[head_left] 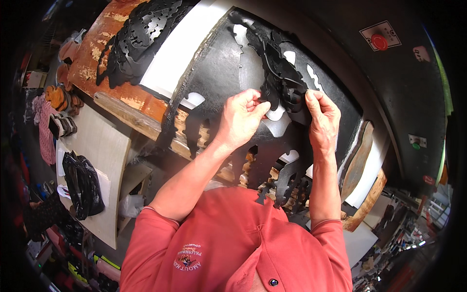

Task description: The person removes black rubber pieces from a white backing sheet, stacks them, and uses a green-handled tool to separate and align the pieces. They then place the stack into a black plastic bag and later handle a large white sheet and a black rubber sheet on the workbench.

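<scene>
A black leather-like sheet with curved and notched cut-outs (253, 151) lies over a dark board (209, 73) and hangs past its near edge toward my shirt. Its far part is bunched into folds between my two hands. My left hand (243, 117) pinches the sheet at the left side of the folds, thumb against fingers. On the right side, my right hand (323, 114) holds the sheet's edge between thumb and fingertips. Pale grey shapes show through the openings. Where the folds overlap, I cannot tell single pieces apart.
A pile of notched black pieces (138, 46) rests on a worn orange-brown wooden table (87, 63) at the far left. At the right, a dark machine housing carries a red button (379, 42) and a green button (416, 142). A black plastic bag (82, 182) lies on a pale side table (104, 146).
</scene>
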The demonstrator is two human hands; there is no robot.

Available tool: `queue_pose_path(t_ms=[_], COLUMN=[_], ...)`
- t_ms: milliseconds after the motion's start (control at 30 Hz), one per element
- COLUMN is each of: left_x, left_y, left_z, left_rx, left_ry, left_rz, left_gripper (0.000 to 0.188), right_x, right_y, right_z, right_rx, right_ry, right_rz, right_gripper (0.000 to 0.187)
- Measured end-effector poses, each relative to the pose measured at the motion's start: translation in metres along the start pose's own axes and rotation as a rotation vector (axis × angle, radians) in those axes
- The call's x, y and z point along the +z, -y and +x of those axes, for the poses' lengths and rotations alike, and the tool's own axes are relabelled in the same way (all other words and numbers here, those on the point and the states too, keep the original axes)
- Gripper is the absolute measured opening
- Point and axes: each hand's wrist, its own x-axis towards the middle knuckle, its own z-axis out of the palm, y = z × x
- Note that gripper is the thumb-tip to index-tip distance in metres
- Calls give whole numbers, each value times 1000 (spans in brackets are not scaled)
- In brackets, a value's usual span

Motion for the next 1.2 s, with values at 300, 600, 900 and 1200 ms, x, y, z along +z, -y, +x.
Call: queue_pose_path(t_ms=[300,600,900,1200], left_x=[-4,-8,-6,-7], left_y=[-3,-6,4,21], left_z=[-2,3,4,7], left_rx=[-32,-118,-106,51], left_ry=[-7,73,68,82], left_rz=[-96,-195,-391,-74], left_gripper=[12,13,14,13], right_x=[-30,34,40,40], right_y=[58,5,18,42], right_z=[34,-1,-6,3], right_rx=[-228,-831,-665,-328], right_ry=[-358,62,224,403], right_rz=[158,-821,-822,-814], right_gripper=[15,19,25,23])
